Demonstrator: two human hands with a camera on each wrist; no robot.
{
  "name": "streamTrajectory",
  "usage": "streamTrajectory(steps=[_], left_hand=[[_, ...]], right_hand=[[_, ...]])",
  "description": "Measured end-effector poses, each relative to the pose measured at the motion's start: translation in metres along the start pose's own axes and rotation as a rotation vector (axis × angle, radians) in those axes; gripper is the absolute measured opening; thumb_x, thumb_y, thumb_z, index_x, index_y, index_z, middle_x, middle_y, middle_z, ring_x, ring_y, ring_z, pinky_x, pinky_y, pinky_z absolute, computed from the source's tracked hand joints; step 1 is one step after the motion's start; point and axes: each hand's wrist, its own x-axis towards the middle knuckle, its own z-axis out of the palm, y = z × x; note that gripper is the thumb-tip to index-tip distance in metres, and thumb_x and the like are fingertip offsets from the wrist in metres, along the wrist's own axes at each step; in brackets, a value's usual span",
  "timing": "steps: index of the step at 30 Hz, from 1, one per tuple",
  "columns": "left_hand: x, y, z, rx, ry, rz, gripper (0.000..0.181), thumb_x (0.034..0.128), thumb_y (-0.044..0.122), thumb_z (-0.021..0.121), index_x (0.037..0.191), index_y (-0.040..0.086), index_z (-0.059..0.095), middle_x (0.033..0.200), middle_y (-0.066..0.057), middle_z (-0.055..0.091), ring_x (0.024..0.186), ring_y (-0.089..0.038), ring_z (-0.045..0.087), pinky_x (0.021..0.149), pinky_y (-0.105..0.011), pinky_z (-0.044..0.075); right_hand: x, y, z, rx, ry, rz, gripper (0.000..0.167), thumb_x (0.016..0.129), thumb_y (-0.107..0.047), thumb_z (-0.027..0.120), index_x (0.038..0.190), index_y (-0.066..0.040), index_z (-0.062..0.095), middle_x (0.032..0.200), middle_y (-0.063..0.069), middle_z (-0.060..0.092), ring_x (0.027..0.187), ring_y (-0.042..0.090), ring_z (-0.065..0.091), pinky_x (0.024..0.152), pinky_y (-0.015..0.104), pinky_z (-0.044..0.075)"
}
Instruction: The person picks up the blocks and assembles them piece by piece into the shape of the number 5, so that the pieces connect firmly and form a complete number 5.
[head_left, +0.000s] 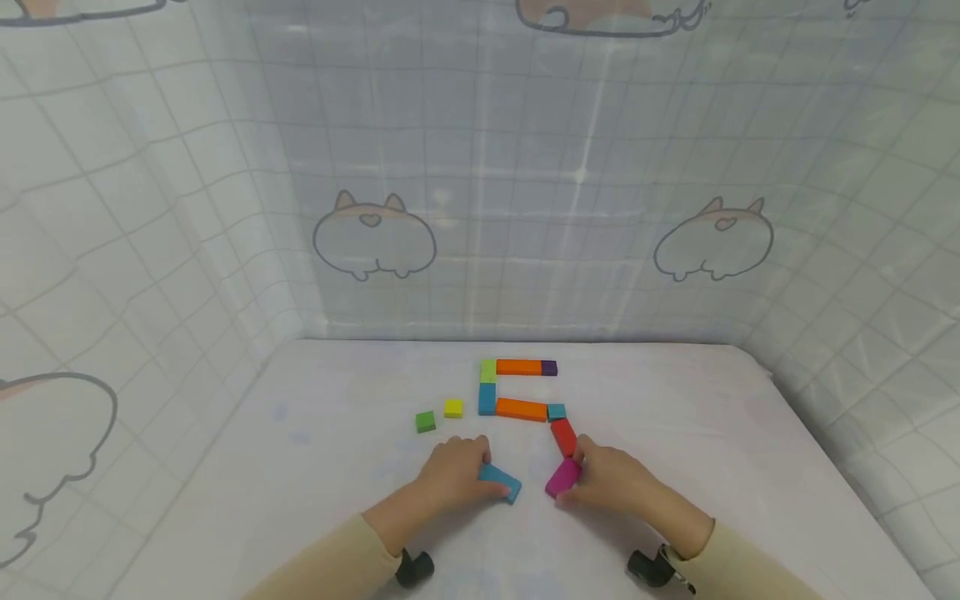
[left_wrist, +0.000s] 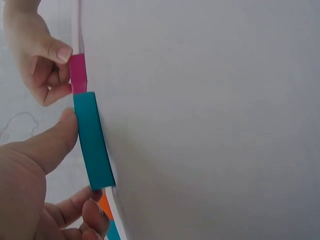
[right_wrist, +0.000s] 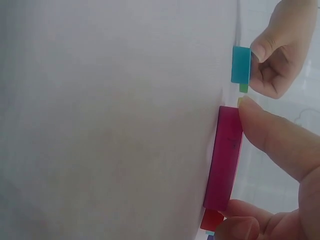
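My left hand (head_left: 453, 477) pinches a blue block (head_left: 500, 482) between thumb and fingers, one at each end, low at the tabletop. Facing it, my right hand (head_left: 611, 479) pinches a magenta block (head_left: 562, 477) the same way. The magenta block's far end lies by the near end of a red block (head_left: 564, 437); in the right wrist view that red block (right_wrist: 212, 220) shows just past it. A gap separates the blue and magenta blocks in the head view. In the left wrist view the blue block (left_wrist: 94, 142) shows its broad teal side.
Beyond the hands, a line of blocks joins purple (head_left: 549, 367), orange (head_left: 519, 367), light green (head_left: 488, 371), blue (head_left: 487, 400), orange (head_left: 521, 409) and small teal (head_left: 556, 412). A yellow block (head_left: 453, 408) and a green block (head_left: 425, 422) lie loose to the left.
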Motion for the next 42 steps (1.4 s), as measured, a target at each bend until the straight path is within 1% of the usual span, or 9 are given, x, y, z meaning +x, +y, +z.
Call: streamTrajectory(steps=[5,9,14,17,20,26,32,38,42], left_hand=[[-0.001,0.006,0.002,0.015,0.015,-0.028,0.053,0.0712,0.062,0.082,0.094,0.020,0.059,0.077,0.003,0.053,0.080,-0.019,0.048,0.069,-0.035,0.043],[-0.002,0.007,-0.001,0.014,0.012,-0.020,0.052,0.0722,0.061,0.082,0.097,0.019,0.062,0.078,0.005,0.054,0.081,-0.018,0.048,0.071,-0.035,0.044],[-0.004,0.002,-0.009,-0.039,-0.021,0.031,0.043,0.0766,0.049,0.084,0.104,0.021,0.066,0.084,0.006,0.056,0.084,-0.017,0.049,0.074,-0.034,0.047],[-0.006,0.000,-0.013,-0.048,-0.021,0.071,0.034,0.0788,0.040,0.085,0.103,0.023,0.068,0.084,0.007,0.055,0.085,-0.015,0.049,0.074,-0.032,0.047],[-0.007,-0.001,-0.014,-0.052,-0.017,0.093,0.030,0.0791,0.035,0.086,0.100,0.024,0.069,0.083,0.007,0.054,0.084,-0.014,0.048,0.073,-0.030,0.045],[-0.004,0.000,-0.011,-0.075,-0.040,0.109,0.029,0.0785,0.036,0.086,0.097,0.023,0.069,0.080,0.005,0.054,0.081,-0.015,0.049,0.070,-0.029,0.044],[-0.002,0.004,-0.009,-0.053,-0.041,0.127,0.030,0.0782,0.040,0.086,0.097,0.023,0.068,0.078,0.007,0.055,0.080,-0.014,0.049,0.070,-0.029,0.043],[-0.003,0.010,-0.008,-0.059,-0.047,0.105,0.032,0.0779,0.040,0.086,0.097,0.022,0.068,0.079,0.008,0.055,0.081,-0.013,0.050,0.071,-0.029,0.046],[-0.004,0.011,-0.008,-0.058,-0.046,0.105,0.032,0.0779,0.040,0.086,0.097,0.021,0.068,0.079,0.008,0.055,0.081,-0.013,0.050,0.071,-0.028,0.047]], right_hand=[[0.000,-0.001,0.000,0.009,0.002,0.006,0.056,0.070,-0.043,0.089,0.103,-0.014,0.053,0.075,-0.001,0.057,0.067,0.016,0.055,0.061,0.031,0.046],[0.000,-0.002,0.002,0.007,0.002,0.011,0.056,0.071,-0.043,0.089,0.104,-0.014,0.053,0.075,-0.001,0.057,0.067,0.016,0.055,0.061,0.031,0.046],[0.000,-0.002,0.002,-0.003,0.005,0.011,0.057,0.071,-0.043,0.089,0.106,-0.015,0.054,0.075,-0.002,0.058,0.066,0.016,0.055,0.060,0.031,0.046],[0.000,-0.002,0.001,-0.011,0.006,0.017,0.057,0.071,-0.043,0.089,0.107,-0.015,0.054,0.076,-0.002,0.057,0.067,0.016,0.055,0.060,0.031,0.046],[0.001,-0.003,0.001,-0.015,0.006,0.026,0.057,0.071,-0.043,0.089,0.106,-0.015,0.054,0.076,-0.001,0.057,0.067,0.016,0.055,0.061,0.031,0.047],[0.000,-0.004,0.002,-0.016,0.012,0.043,0.058,0.071,-0.044,0.089,0.106,-0.013,0.054,0.076,-0.001,0.057,0.068,0.016,0.054,0.061,0.031,0.047],[-0.003,-0.007,0.001,-0.016,0.026,0.051,0.062,0.070,-0.045,0.089,0.107,-0.011,0.054,0.078,0.000,0.057,0.070,0.017,0.054,0.061,0.031,0.046],[-0.004,-0.008,0.001,-0.029,0.038,0.039,0.061,0.069,-0.045,0.090,0.106,-0.011,0.054,0.077,0.000,0.057,0.069,0.017,0.053,0.061,0.031,0.045],[-0.003,-0.009,0.002,-0.032,0.037,0.042,0.061,0.069,-0.045,0.090,0.105,-0.011,0.053,0.077,0.000,0.057,0.070,0.017,0.053,0.062,0.030,0.047]])
